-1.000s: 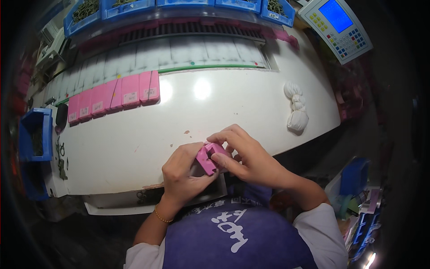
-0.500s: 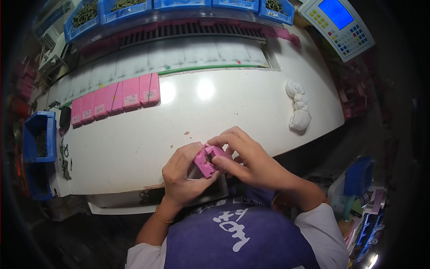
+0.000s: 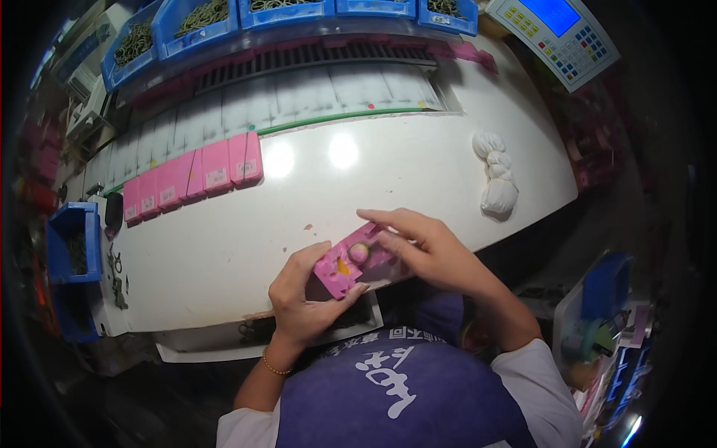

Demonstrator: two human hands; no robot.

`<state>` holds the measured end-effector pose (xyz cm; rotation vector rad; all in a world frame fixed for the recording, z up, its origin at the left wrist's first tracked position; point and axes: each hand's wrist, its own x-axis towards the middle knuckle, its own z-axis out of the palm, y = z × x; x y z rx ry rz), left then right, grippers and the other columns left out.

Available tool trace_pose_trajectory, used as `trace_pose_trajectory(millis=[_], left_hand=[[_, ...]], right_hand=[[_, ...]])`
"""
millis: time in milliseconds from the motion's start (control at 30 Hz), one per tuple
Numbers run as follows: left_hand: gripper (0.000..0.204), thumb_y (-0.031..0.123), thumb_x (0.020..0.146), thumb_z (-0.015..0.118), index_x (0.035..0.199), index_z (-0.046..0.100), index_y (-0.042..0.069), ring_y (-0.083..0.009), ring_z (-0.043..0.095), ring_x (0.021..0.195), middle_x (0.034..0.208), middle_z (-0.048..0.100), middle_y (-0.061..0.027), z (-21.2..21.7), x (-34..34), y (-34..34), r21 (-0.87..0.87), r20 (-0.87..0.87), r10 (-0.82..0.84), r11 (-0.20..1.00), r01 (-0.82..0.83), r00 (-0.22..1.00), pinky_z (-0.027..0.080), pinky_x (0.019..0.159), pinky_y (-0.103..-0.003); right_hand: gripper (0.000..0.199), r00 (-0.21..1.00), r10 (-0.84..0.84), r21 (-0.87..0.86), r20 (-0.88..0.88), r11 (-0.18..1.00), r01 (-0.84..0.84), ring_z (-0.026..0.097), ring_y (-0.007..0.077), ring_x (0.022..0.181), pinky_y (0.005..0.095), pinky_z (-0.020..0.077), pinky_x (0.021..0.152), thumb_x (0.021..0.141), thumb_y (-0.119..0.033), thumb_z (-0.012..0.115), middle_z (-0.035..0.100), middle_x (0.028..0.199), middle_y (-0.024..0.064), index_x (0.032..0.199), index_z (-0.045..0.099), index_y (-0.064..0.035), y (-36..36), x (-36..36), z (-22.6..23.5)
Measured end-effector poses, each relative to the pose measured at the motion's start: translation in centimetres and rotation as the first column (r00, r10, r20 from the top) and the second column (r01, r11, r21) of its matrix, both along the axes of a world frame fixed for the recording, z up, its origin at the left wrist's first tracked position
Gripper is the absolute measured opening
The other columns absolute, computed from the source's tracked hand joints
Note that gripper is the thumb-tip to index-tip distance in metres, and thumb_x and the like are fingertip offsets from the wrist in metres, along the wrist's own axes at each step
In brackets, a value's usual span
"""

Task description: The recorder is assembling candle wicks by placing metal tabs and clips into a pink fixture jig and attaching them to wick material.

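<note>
Hands have shifted little since the earlier frame — the pink block (image 3: 351, 261) now lies flatter and longer between them, its notched face showing, at the near edge of the white worktable (image 3: 224, 254). The left hand (image 3: 302, 299) clasps the block's near end, thumb and fingers closed on it; the right hand (image 3: 426, 246) pinches the far end. A row of pink cards (image 3: 190, 179) lies well apart up-left, a white yarn skein (image 3: 497, 175) to the right — bare tabletop between them.

Four blue bins (image 3: 291, 11), one white skein (image 3: 496, 175)
</note>
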<state>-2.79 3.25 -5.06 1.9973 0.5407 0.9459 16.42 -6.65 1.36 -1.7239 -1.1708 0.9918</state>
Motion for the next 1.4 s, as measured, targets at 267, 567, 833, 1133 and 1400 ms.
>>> trace_pose_trajectory(millis=[267,567,833,1133,1400], left_hand=[[0.065,0.019,0.066,0.094,0.119,0.062,0.000,-0.0247,0.070,0.095,0.108,0.069,-0.0168,-0.6,0.2,-0.9,-0.002,0.031,0.024,1.000,-0.024,0.999,0.056,0.086,-0.034],[0.067,0.017,0.074,0.089,0.126,0.050,0.000,-0.0293,0.060,0.117,0.126,0.061,-0.0210,-1.3,2.2,-3.5,-0.233,0.444,0.049,0.971,0.062,0.895,0.048,0.099,-0.040],[0.060,0.017,0.092,0.070,0.142,0.042,-0.002,-0.0253,0.058,0.119,0.134,0.055,-0.0189,1.3,2.1,-2.6,-0.755,0.211,-0.356,0.533,0.383,0.910,0.047,0.104,-0.038],[0.057,0.043,0.103,0.051,0.138,0.039,-0.001,-0.0216,0.066,0.101,0.121,0.061,-0.0119,2.7,3.6,0.8,-0.829,0.356,-0.580,0.166,0.534,0.733,0.056,0.096,-0.041],[0.057,0.050,0.106,0.030,0.140,0.042,0.006,-0.0249,0.060,0.117,0.130,0.055,-0.0137,5.7,6.0,-0.7,-0.776,0.608,-0.090,-0.278,0.566,0.789,0.055,0.099,-0.043]], right_hand=[[0.031,0.962,-0.167,0.112,0.215,0.983,0.145,0.066,0.0265,0.087,0.0366,0.0503,0.083,0.103,-0.018,0.050,0.066,0.104,0.0160,0.130,0.057,-0.0047,0.4,-0.5,-3.4],[0.034,0.823,-0.401,0.234,-0.402,0.824,0.516,0.050,0.0067,0.071,0.0266,0.0430,0.065,0.109,-0.029,0.040,0.054,0.072,0.0043,0.126,0.055,-0.0041,2.8,-0.1,-4.0],[0.023,0.862,-0.438,0.631,0.255,0.751,0.195,0.059,0.0221,0.051,0.0374,0.0440,0.048,0.100,-0.010,0.054,0.057,0.062,0.0084,0.123,0.056,-0.0064,2.5,0.2,0.1],[0.057,0.831,-0.275,0.750,0.483,0.620,-0.231,0.062,0.0213,0.068,0.0347,0.0491,0.062,0.080,-0.008,0.073,0.060,0.077,0.0051,0.132,0.051,-0.0090,1.7,1.0,-0.5],[0.111,0.788,-0.138,0.554,0.600,0.782,-0.285,0.028,0.0386,0.140,0.0637,0.0100,0.116,0.068,-0.059,0.079,0.026,0.154,0.0151,0.156,0.026,-0.0163,-1.0,0.3,1.7]])
